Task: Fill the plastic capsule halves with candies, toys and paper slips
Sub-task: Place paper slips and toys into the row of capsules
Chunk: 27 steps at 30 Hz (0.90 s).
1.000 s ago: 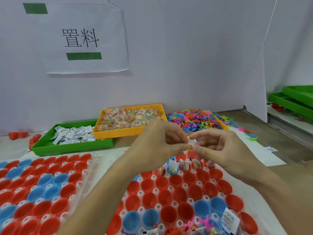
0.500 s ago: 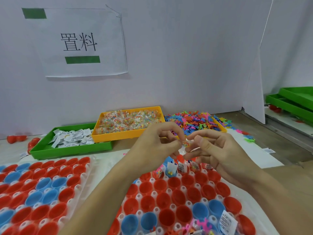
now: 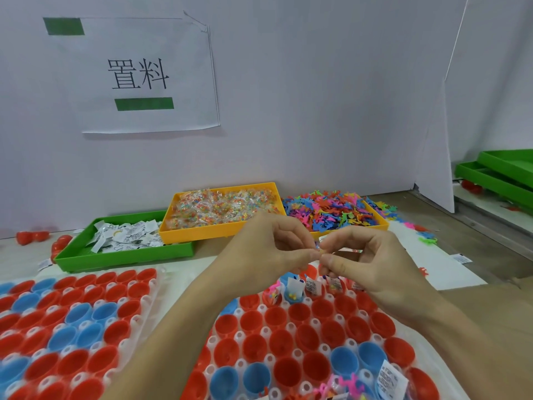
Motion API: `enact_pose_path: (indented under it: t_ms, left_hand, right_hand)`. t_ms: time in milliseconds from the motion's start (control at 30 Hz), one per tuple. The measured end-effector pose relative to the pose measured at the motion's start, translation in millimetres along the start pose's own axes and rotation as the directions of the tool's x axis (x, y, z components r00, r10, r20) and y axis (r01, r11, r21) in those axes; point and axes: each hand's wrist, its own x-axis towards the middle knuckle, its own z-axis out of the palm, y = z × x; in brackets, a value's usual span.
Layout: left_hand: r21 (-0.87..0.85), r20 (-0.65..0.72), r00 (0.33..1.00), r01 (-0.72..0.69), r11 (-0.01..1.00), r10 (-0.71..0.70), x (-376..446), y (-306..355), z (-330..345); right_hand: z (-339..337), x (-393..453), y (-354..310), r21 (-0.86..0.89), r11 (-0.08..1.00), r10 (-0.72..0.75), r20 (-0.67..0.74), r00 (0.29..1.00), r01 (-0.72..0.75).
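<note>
Head view showed the left hand (image 3: 271,249) and right hand (image 3: 372,261) raised together, their curled fingers (image 3: 305,256) pinching one tiny item (image 3: 319,249) between them, too small to identify. Below them sat a holder (image 3: 239,336) of red and blue capsule halves (image 3: 291,342), a few of the far ones holding paper slips and toys. Farther back on the surface (image 3: 23,255) lay a green tray (image 3: 121,255) of paper slips (image 3: 127,235), an orange tray (image 3: 219,230) of candies (image 3: 222,207) and a pile of coloured toys (image 3: 331,209).
</note>
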Motion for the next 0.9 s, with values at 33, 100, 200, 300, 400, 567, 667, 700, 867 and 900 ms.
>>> enact_pose_path:
  t_ms: [33, 100, 200, 300, 400, 567, 667, 700, 867, 900]
  left_hand:
    - [-0.005, -0.007, 1.0, 0.017, 1.0, -0.017, 0, 0, 0]
    - [-0.007, -0.001, 0.999, 0.045, 0.999, -0.045, 1, 0, 0]
    - [0.029, 0.046, 0.998, 0.037, 0.999, -0.038, 2, 1, -7]
    - [0.136, 0.033, 0.998, 0.057, 0.989, -0.062, 0, -3, -27]
    - [0.375, 0.115, 0.979, 0.115, 0.92, -0.17, -5, -10, -51]
    - [0.58, 0.167, 0.923, 0.192, 0.792, -0.346, -8, -18, -51]
    - [0.621, 0.168, 0.911, 0.199, 0.758, -0.377, -6, -18, -45]
    - [0.633, 0.168, 0.907, 0.201, 0.747, -0.387, -6, -17, -43]
    - [0.671, 0.152, 0.901, 0.208, 0.712, -0.406, -7, -20, -39]
    - [0.676, 0.147, 0.902, 0.209, 0.707, -0.407, -7, -20, -39]
  right_hand:
    - [1, 0, 0, -0.006, 1.0, -0.006, -0.005, 1.0, 0.006]
    - [2, 0, 0, -0.019, 1.0, -0.018, -0.017, 1.0, 0.018]
    - [4, 0, 0, -0.01, 0.999, -0.039, -0.01, 0.999, 0.039]
    - [0, 1, -1, 0.001, 0.998, -0.055, -0.047, 0.997, 0.055]
    - [-8, 3, 0, -0.026, 0.999, -0.038, -0.125, 0.991, 0.035]
    - [-13, 4, 0, -0.065, 0.998, -0.02, -0.166, 0.986, 0.009]
    - [-13, 4, 1, -0.09, 0.996, -0.02, -0.166, 0.986, 0.005]
    - [-13, 4, 2, -0.091, 0.996, -0.02, -0.165, 0.986, 0.005]
    - [-16, 5, 6, -0.111, 0.994, -0.032, -0.163, 0.986, 0.014]
    - [-17, 6, 7, -0.117, 0.993, -0.034, -0.168, 0.985, 0.014]
